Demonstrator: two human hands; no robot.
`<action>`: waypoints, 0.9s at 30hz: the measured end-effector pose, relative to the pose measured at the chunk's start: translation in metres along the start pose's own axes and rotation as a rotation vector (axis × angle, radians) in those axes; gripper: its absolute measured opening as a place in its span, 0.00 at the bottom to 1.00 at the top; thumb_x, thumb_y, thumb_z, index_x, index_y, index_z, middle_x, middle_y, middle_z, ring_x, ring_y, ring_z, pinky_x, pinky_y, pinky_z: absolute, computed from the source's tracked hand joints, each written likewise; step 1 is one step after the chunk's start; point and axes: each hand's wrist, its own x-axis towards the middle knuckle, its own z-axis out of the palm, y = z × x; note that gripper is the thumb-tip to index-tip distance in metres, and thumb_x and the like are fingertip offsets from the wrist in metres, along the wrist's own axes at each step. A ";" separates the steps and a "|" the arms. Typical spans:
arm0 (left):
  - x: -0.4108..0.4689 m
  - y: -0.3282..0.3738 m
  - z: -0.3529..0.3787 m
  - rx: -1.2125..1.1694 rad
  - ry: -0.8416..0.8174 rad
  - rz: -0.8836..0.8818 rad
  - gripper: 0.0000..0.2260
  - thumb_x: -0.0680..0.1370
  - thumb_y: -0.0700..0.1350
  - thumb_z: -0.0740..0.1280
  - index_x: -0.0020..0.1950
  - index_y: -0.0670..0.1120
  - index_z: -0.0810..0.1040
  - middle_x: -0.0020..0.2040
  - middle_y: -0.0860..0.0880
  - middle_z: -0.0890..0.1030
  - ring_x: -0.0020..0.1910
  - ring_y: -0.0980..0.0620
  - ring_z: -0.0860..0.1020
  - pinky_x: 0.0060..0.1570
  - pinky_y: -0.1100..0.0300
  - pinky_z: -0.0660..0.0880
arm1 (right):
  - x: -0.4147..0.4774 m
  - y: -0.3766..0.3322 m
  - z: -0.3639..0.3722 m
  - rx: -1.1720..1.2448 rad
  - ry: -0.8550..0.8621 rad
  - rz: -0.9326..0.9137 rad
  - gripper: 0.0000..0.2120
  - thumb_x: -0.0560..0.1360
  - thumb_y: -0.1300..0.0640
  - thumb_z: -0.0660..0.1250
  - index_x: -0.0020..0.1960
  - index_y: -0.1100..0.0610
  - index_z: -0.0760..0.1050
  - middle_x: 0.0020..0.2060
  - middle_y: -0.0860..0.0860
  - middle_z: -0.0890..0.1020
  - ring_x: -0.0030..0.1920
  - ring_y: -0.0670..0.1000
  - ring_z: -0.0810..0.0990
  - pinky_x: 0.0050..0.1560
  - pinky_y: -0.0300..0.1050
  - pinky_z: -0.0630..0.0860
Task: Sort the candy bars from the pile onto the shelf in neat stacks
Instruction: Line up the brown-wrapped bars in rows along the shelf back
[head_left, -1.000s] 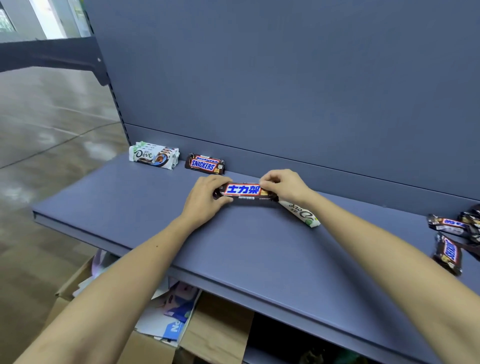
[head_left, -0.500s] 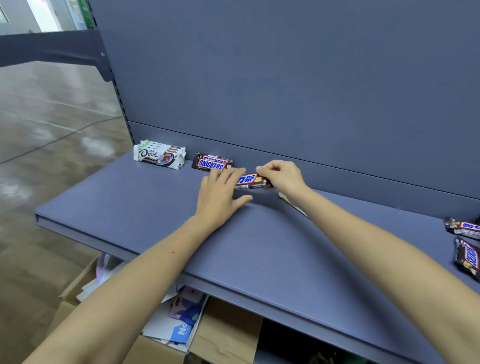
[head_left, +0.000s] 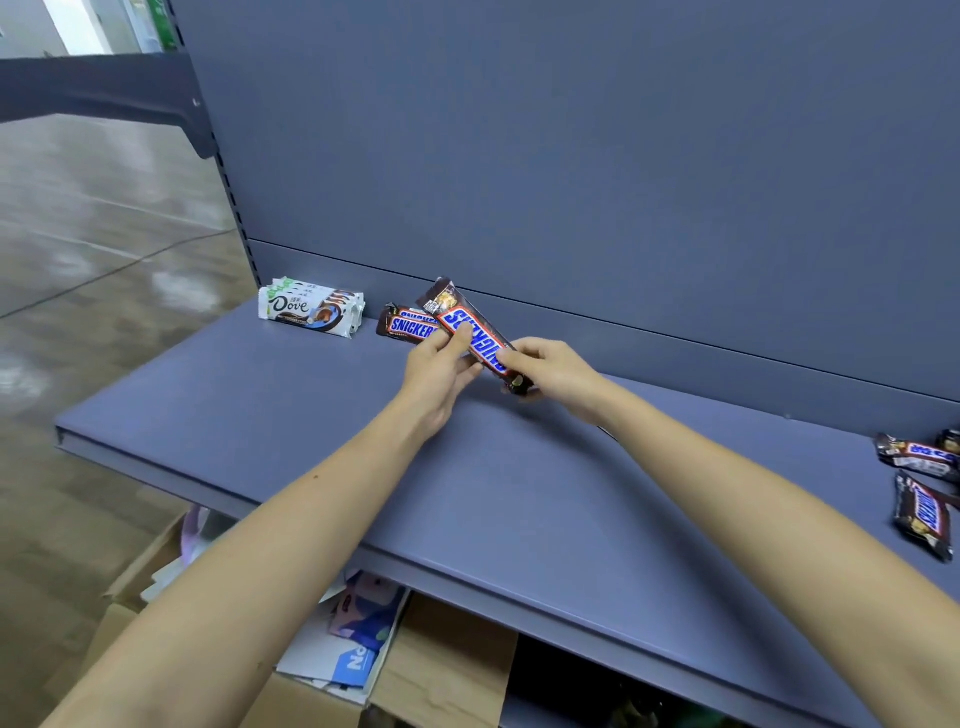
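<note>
- Nearest, below the front edge, open cardboard boxes (head_left: 441, 675) hold printed paper packets.
- A grey-blue metal shelf (head_left: 519, 493) runs across the view from left to right.
- At its right edge, well apart from both hands, lies the pile of loose Snickers bars (head_left: 922, 512). Their brown wrappers point at mixed angles, and the frame cuts some of them off.
- The left hand (head_left: 441, 369) reaches in from the near left. Its fingers (head_left: 460, 335) pinch the middle of one bar, thumb on top of the label.
- The right hand (head_left: 553, 371) reaches in from the near right. Its fingers (head_left: 511, 357) pinch that bar's near-right end.
- The held Snickers bar (head_left: 475, 338) appears raised off the shelf and tilted. Its long axis runs from near right to far left, and its far-left end overhangs the next item.
- The Snickers stack (head_left: 402, 327) lies flat just beyond and left of the left hand, with its long axis left to right along the back.
- The held bar therefore sits crossed over the stack. Setting it down neatly likely calls for turning it level and parallel, then moving it slightly left. The left hand is the nearer one.
- Farther left, just beside that stack but apart from it, sits the Dove stack (head_left: 311, 306) in white wrappers.
- Farthest, a plain back panel (head_left: 571, 156) rises behind everything.
</note>
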 end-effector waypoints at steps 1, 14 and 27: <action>-0.001 0.000 0.000 -0.017 -0.010 -0.005 0.08 0.81 0.40 0.58 0.45 0.46 0.74 0.42 0.49 0.80 0.34 0.60 0.81 0.40 0.68 0.78 | -0.001 0.000 0.000 0.007 -0.020 -0.006 0.06 0.77 0.55 0.64 0.52 0.57 0.75 0.37 0.51 0.77 0.35 0.47 0.78 0.38 0.36 0.74; 0.001 -0.017 -0.028 0.715 0.073 -0.017 0.08 0.80 0.45 0.58 0.55 0.46 0.75 0.49 0.48 0.78 0.44 0.51 0.76 0.43 0.62 0.71 | 0.013 0.017 -0.003 -0.366 0.287 -0.015 0.07 0.72 0.54 0.68 0.50 0.54 0.80 0.42 0.51 0.82 0.43 0.49 0.79 0.51 0.44 0.77; 0.008 -0.038 -0.055 1.337 -0.013 0.326 0.15 0.78 0.53 0.57 0.56 0.47 0.78 0.56 0.50 0.79 0.61 0.46 0.69 0.60 0.54 0.65 | 0.024 0.021 0.024 -0.199 0.296 0.043 0.07 0.73 0.56 0.69 0.49 0.56 0.79 0.41 0.51 0.81 0.41 0.50 0.78 0.45 0.43 0.74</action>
